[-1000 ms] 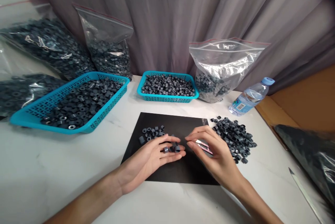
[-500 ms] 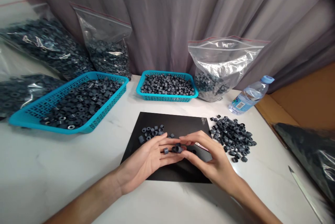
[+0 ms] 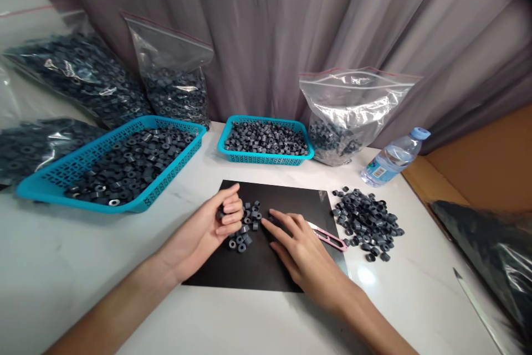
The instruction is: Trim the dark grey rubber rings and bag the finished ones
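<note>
My left hand (image 3: 208, 227) rests on the left part of a black mat (image 3: 266, 266), its fingers curled round a few small dark grey rings. A little cluster of the same rings (image 3: 246, 226) lies on the mat right beside those fingers. My right hand (image 3: 297, 250) lies flat on the mat with fingers stretched toward the cluster, holding nothing. Pink snips (image 3: 328, 237) lie on the mat just right of my right hand.
A loose pile of rings (image 3: 366, 221) lies right of the mat. Two blue baskets (image 3: 54, 175) (image 3: 266, 157) with rings stand behind, with several clear bags of rings (image 3: 344, 117) along the curtain. A water bottle (image 3: 393, 157) lies at the right, a dark bag (image 3: 494, 250) further right.
Both hands moved left across the mat. My left hand closed over some rings and drew back to the cluster; my right hand let go, flattened out, and uncovered the pink snips.
</note>
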{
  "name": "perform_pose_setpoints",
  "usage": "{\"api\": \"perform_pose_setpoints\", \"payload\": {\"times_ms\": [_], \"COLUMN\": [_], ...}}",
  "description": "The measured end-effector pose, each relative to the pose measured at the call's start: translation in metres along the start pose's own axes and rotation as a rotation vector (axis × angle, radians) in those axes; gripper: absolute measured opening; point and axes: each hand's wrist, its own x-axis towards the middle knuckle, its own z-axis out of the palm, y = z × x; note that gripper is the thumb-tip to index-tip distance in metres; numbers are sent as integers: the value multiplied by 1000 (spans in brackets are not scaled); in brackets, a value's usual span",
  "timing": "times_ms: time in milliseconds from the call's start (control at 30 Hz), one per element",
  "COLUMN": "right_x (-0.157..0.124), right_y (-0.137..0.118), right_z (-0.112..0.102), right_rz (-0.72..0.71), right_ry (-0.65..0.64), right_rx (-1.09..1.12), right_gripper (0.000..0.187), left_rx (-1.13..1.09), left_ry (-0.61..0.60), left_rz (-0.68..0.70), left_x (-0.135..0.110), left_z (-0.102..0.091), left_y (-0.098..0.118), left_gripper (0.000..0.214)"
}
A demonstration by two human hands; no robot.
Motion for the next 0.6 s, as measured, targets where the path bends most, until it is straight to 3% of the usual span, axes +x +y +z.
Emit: {"api": "perform_pose_setpoints", "payload": {"times_ms": [133,233,433,600], "right_x": [5,8,13,11], "right_y": [-3,-2,-23,-32], "right_z": [16,20,-11,-26], "right_rz": [37,89,73,30], "right_ry": [54,105,340,245], "right_rx": [-45,-19,382,531], "right_gripper": [33,20,13,22], "left_rx": [254,355,346,138], "left_ry": [91,93,-35,-221], "left_rz": [125,124,-70,-280], "left_x": [5,6,-7,-19], "left_z": [-8,-10,0,6], "left_y": [14,13,-19,-39], "left_gripper": [41,39,28,31]}}
